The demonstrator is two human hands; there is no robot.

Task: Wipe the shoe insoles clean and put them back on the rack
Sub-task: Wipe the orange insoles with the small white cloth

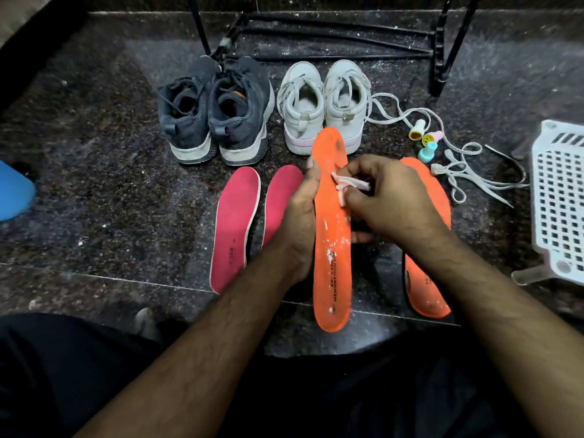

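Both bare forearms reach forward from the bottom of the view. The left hand [300, 213] is turned on its edge, thumb on top, and its grip is closed around the left side of an orange insole [331, 241], which it holds raised above the floor with the toe end pointing away. The right hand [388, 200] is bent at the wrist, and its fingers pinch a small pale pink cloth [349, 184] against the upper face of this insole. The insole has white spots near its heel and a dark stain near its toe.

A second orange insole [426, 279] lies on the floor [110, 184] under the right forearm. Two pink insoles [235, 226] lie side by side to the left, the nearer one partly hidden by the left hand.

The floor is dark speckled stone, dusted with white powder. Behind the insoles stand a pair of dark shoes [215, 112] and a pair of white shoes [322, 105], heels toward the camera. Loose white laces [464, 172] and three small coloured caps [425, 140] lie to the right. A white plastic basket [559, 200] is at the right edge. The black metal rack [439, 58] stands at the back. A blue object [14, 191] shows at the left edge.
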